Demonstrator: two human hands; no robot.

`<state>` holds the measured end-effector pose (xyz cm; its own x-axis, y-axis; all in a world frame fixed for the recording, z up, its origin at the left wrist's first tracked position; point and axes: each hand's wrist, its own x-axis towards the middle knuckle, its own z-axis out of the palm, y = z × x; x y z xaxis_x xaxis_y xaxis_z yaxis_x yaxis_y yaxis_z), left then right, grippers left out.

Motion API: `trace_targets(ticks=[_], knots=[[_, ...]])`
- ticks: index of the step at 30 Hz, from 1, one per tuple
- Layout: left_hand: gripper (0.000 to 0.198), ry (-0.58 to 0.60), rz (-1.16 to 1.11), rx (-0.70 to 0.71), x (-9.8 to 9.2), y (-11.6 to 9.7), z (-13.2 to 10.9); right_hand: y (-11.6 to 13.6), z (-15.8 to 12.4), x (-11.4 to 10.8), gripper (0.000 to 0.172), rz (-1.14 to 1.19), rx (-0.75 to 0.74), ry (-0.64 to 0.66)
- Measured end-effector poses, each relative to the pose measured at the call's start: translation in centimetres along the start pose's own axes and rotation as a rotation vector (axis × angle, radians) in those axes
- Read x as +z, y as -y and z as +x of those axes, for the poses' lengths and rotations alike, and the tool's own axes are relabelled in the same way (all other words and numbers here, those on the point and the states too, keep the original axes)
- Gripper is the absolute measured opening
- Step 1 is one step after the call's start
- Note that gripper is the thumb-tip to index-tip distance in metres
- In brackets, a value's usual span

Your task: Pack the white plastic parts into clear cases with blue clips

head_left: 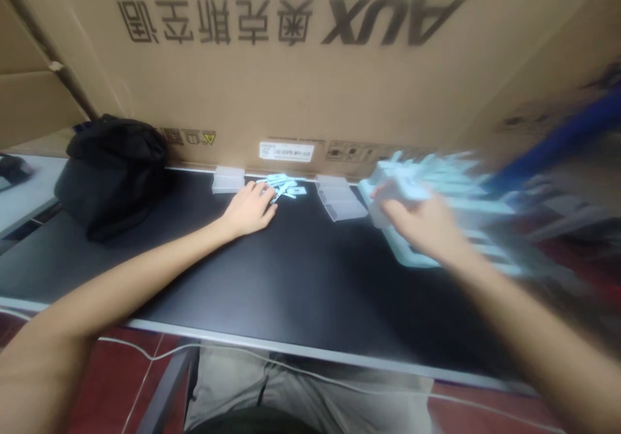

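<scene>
My left hand (250, 209) lies palm down on the dark tabletop, its fingers apart and the tips touching the near side of a small pile of light-blue flat strips (287, 185). Whether a strip is under the fingertips is hidden. Over at the right, my right hand (429, 220), smeared by motion, grips a pale box-shaped piece (400, 191) between thumb and fingers. That piece is in front of a light-blue slotted rack (412, 257) holding several upright pale pieces, also blurred.
Clear plastic cases, one left (229, 180) and one right (341, 198) of the pile, lie on the black table (291, 279). A black bag (112, 175) sits at the left. A large cardboard box (291, 91) stands behind. A white cable (213, 347) runs along the front edge.
</scene>
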<state>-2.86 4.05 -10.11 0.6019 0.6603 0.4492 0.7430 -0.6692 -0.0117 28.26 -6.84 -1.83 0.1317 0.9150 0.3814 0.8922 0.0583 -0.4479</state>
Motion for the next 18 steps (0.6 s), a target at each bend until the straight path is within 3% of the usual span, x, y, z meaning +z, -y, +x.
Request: trace_targets(ticks=[3,10,14,18], knots=[[0.020,0.027,-0.017,-0.022,0.3,0.1,-0.2,2.6,2.2,1.3,0.028,0.072,-0.052,0.115],[0.018,0.058,-0.134,-0.035,0.2,0.5,-0.2,5.1,8.3,5.5,0.058,-0.349,-0.155,0.410],[0.018,0.049,-0.186,-0.002,0.5,0.5,-0.2,6.7,10.1,7.2,0.083,-0.507,-0.185,0.476],[0.021,0.070,-0.209,0.011,0.4,0.4,-0.2,8.5,11.1,8.3,0.085,-0.553,-0.203,0.520]])
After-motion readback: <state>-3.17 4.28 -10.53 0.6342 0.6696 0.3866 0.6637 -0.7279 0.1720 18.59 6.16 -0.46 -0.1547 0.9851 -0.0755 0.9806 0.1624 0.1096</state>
